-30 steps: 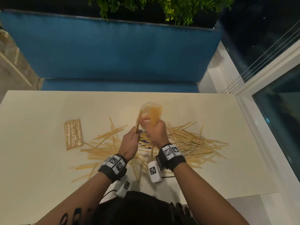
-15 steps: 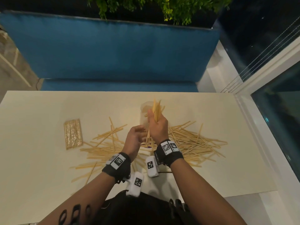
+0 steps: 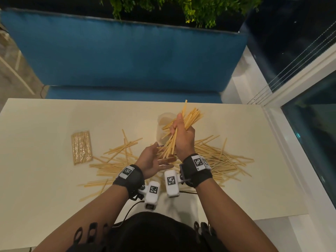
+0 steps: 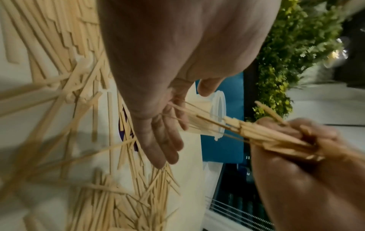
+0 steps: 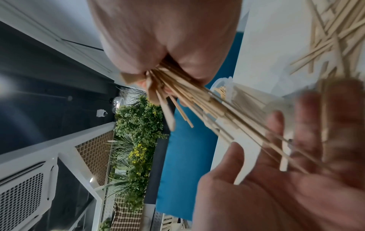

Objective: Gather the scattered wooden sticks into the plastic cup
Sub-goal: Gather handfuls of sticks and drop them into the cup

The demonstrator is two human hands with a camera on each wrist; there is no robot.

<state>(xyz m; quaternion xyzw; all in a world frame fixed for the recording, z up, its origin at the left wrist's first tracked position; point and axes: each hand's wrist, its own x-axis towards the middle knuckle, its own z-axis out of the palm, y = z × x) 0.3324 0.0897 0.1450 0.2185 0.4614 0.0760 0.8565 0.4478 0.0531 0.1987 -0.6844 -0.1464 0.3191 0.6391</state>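
Wooden sticks (image 3: 183, 130) are bunched in the right hand (image 3: 183, 140), whose fingers are curled tight round the middle of the bundle, just in front of the clear plastic cup (image 3: 164, 128) that stands on the table (image 3: 45, 179). The bundle lies on a slant: its long axis runs from the low near ends by the left hand (image 3: 151, 160) up and away to the fanned tips above and just right of the cup's rim. That left hand is flat and open, palm up, its fingers meeting the low ends. To my eye the bundle wants squaring first, its ends tapped even against that open palm, then tipping upright over the cup's mouth and lowering in before the grip loosens; the splayed tips could catch the rim otherwise. Many more sticks (image 3: 218, 157) lie scattered on the table on both sides of the cup and nearer the person.
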